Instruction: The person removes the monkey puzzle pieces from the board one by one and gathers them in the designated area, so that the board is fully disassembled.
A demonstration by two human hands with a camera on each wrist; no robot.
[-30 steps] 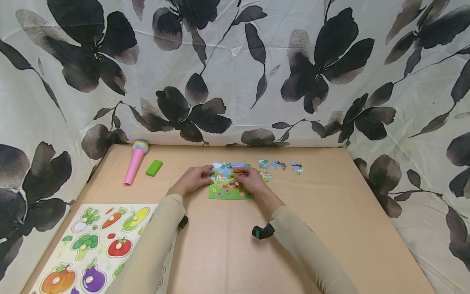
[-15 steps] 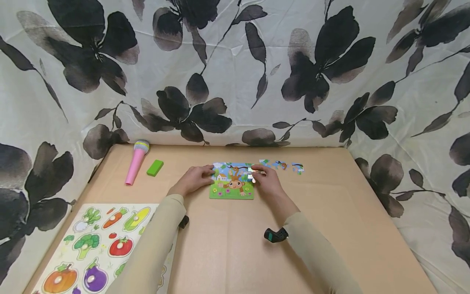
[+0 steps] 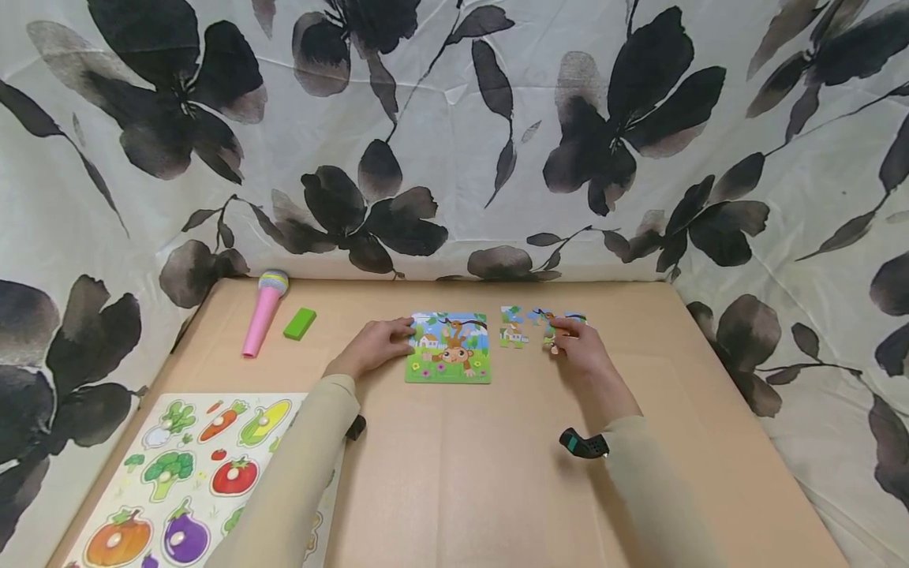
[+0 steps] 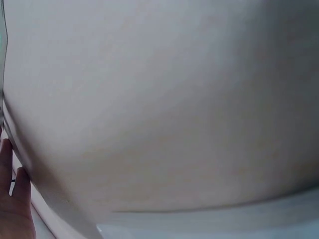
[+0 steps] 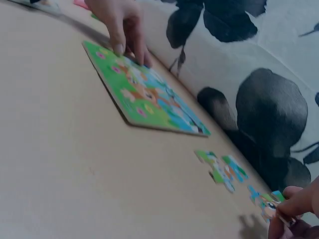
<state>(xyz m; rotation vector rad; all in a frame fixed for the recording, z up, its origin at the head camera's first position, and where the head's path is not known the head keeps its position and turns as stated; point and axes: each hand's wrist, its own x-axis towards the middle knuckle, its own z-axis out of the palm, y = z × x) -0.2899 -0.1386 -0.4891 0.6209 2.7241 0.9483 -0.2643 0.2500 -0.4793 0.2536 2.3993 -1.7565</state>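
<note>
A puzzle board (image 3: pixel 447 359) with a monkey picture lies flat near the far side of the table. My left hand (image 3: pixel 375 345) rests at its left edge, fingertips touching the board; the right wrist view has those fingers on it too. Farther right, my right hand (image 3: pixel 585 347) pinches a small jigsaw piece (image 3: pixel 550 338) between thumb and fingers. Loose pieces sit between board and right hand: a blue-green piece (image 3: pixel 510 314) and a piece with a house (image 3: pixel 513 336). Another piece (image 3: pixel 540 314) is by the right fingertips; one behind them is mostly hidden.
At the far left lie a pink toy microphone (image 3: pixel 264 315) and a green block (image 3: pixel 300 323). A white vegetable picture board (image 3: pixel 202 442) covers the near left, partly under the left sleeve. A floral cloth (image 3: pixel 469 142) hangs behind the table's back edge.
My right hand has moved rightward from above the monkey board, past the board's right edge, to the loose pieces, carrying a jigsaw piece. The left hand stays at the board's left edge.
</note>
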